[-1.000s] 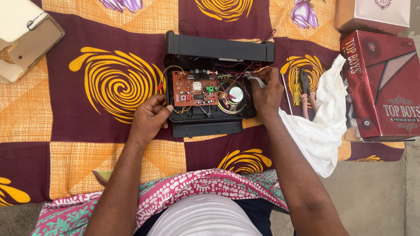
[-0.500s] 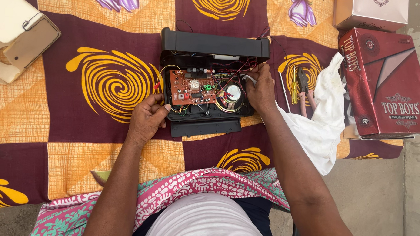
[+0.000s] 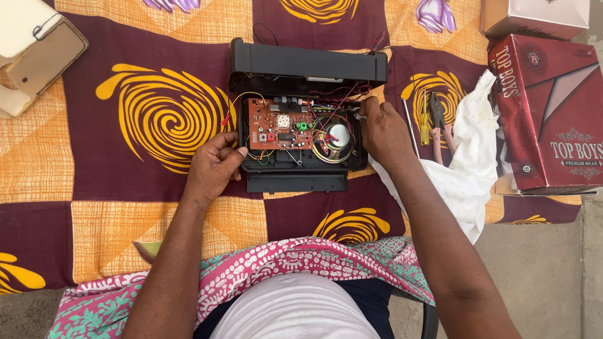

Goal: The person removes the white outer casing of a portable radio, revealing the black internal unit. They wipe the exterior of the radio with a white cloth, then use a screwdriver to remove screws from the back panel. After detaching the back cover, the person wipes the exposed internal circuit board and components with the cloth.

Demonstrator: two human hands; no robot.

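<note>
Opened black radio (image 3: 294,182) lies mid-cloth on patterned bedsheet (image 3: 113,203), red circuit board (image 3: 276,124) and round speaker (image 3: 338,135) exposed inside. Left hand (image 3: 211,170) grips radio's left edge, fingers curled on the casing. Right hand (image 3: 382,129) rests on radio's right edge, fingers pinching a white cloth (image 3: 472,162). Detached back cover (image 3: 308,61) just above radio. Screwdriver (image 3: 424,120) and pliers (image 3: 440,124) right of radio; red box (image 3: 557,118) further right.

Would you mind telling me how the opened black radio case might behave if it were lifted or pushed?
The radio case would probably feel light, being a thin plastic shell. The detached back cover stays tied by thin wires, so it would likely drag along. The exposed circuit board looks fragile.
</note>
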